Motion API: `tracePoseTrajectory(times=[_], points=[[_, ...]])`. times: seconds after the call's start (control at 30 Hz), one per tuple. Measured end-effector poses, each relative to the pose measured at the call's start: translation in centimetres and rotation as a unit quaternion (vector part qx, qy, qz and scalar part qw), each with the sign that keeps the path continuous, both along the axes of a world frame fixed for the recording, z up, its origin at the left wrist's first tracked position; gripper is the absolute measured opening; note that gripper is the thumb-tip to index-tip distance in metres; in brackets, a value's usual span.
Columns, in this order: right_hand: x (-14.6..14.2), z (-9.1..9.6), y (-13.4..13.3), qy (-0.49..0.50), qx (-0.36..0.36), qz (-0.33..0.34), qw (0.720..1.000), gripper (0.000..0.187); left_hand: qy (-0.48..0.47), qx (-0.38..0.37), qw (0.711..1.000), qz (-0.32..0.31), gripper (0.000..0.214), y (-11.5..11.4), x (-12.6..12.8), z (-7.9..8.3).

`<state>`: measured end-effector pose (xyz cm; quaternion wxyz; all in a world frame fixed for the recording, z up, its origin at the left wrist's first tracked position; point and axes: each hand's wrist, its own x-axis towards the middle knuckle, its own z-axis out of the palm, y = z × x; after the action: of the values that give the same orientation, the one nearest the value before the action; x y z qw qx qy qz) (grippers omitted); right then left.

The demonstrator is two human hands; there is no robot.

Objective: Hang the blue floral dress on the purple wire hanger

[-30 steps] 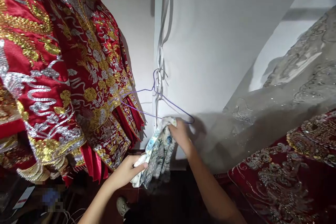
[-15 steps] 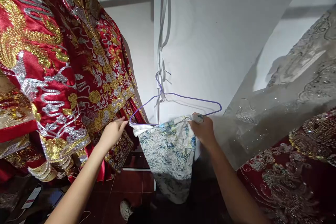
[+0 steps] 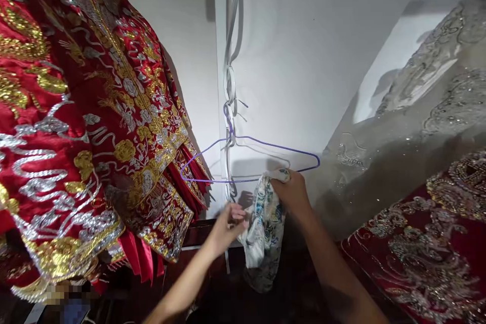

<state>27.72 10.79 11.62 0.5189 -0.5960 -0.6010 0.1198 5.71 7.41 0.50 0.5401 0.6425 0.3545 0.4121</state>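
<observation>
A purple wire hanger (image 3: 279,147) hangs from the white cord in front of the wall. My right hand (image 3: 293,190) grips the top edge of a white cloth with a blue-green floral print (image 3: 268,217), just under the hanger's lower bar towards its right end. The cloth droops in a narrow, bunched fold; what kind of garment it is I cannot tell. My left hand (image 3: 227,227), a little blurred, is at the cloth's left side with fingers curved and apart from the thumb, its fingertips close to the fabric. The hanger's left half carries no cloth.
Red jackets with gold and silver embroidery (image 3: 132,111) hang close on the left. White cords (image 3: 230,35) run down the wall corner. A sheer beaded gown (image 3: 417,111) and a dark red beaded garment (image 3: 429,243) spread along the right.
The cloth's left end has come away from the hanger's left corner and dropped. My left hand has moved right and down towards the cloth; my right hand keeps its grip.
</observation>
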Motion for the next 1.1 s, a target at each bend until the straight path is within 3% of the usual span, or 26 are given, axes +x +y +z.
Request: tracePoseTrajectory(times=[0.1,0.23,0.3,0.37,0.47,0.57,0.7,0.87,0.97,1.1], points=[[-1.0,-0.7,0.1,-0.005,0.007,-0.015,1.000,0.013,-0.053,-0.010,0.998,-0.017,0.056,-1.8,2.6,-1.5],[-2.7,-1.7,-0.2,0.005,0.007,-0.024,1.000,0.011,0.000,-0.012,0.998,-0.060,0.076,-2.3,3.4,-2.7],[-3.1,-1.8,-0.3,0.012,-0.001,-0.027,1.000,0.012,0.060,-0.011,0.995,-0.081,0.067,-2.0,2.8,-3.4],[-2.8,-1.5,-0.3,0.011,-0.013,-0.037,0.999,0.012,0.144,-0.005,0.985,-0.097,0.045,-1.5,1.5,-4.0],[-1.4,-0.5,-0.3,-0.008,-0.017,-0.051,0.999,0.010,0.261,0.029,0.962,-0.068,0.038,-0.3,-1.6,-4.1],[0.1,0.6,-0.5,-0.023,-0.022,-0.048,0.998,0.016,0.314,0.085,0.945,0.027,0.038,1.9,-5.7,-2.4],[1.2,1.8,-0.7,-0.024,-0.037,-0.040,0.998,0.015,0.288,0.177,0.934,0.111,0.035,5.1,-10.6,2.6],[1.5,1.8,-0.1,0.025,-0.035,-0.020,0.999,0.014,0.241,0.269,0.899,0.248,0.025,6.9,-12.7,8.7],[1.7,1.4,0.3,0.030,-0.026,-0.004,0.999,0.018,0.280,0.267,0.882,0.269,0.025,7.7,-12.5,10.3],[2.1,1.0,0.4,-0.013,-0.005,0.010,1.000,0.028,0.337,0.242,0.875,0.250,0.022,9.6,-11.9,10.3]])
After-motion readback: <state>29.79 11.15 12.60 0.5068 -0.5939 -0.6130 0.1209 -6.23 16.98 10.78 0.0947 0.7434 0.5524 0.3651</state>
